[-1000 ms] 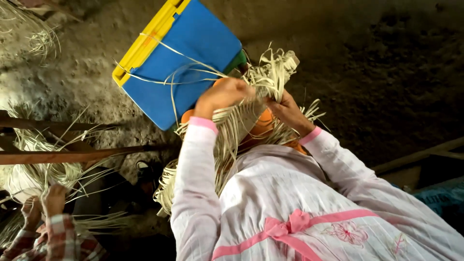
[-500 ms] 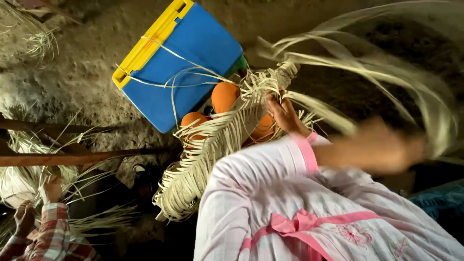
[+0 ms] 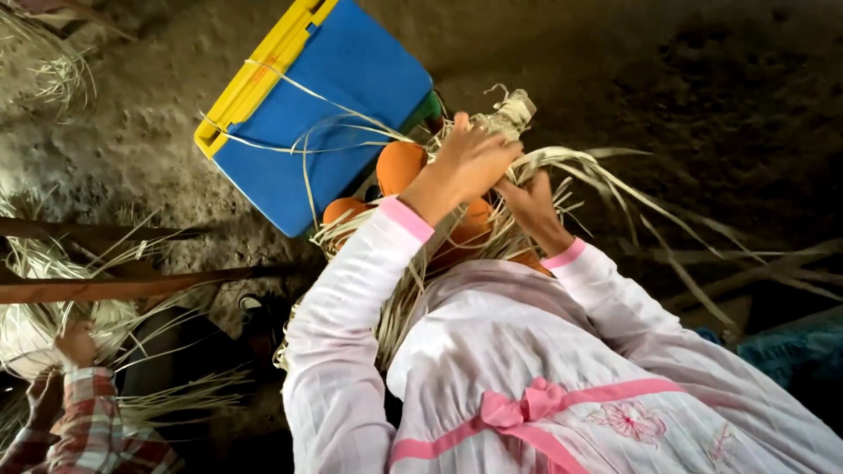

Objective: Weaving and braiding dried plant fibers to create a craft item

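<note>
My left hand (image 3: 470, 162) and my right hand (image 3: 531, 206) meet over a bundle of pale dried leaf strips (image 3: 413, 290) that runs down across my lap. The left hand is closed on top of the bundle just below its braided, knotted end (image 3: 511, 112). Beside it, the right hand grips strips from underneath. Loose strips (image 3: 650, 206) fan out to the right. Both arms wear white sleeves with pink cuffs. Orange rounded shapes (image 3: 399, 162) show under the bundle; I cannot tell what they are.
A blue box with a yellow rim (image 3: 334, 105) lies on the dirt ground just beyond my hands, stray strips draped over it. At the lower left, another person's hand (image 3: 75, 342), in a plaid sleeve, handles more strips. Wooden poles (image 3: 132, 285) cross the left side.
Half a second ago my right arm was flung out to the right, pulling long strips. It has come back to the bundle, and my left hand is on top again.
</note>
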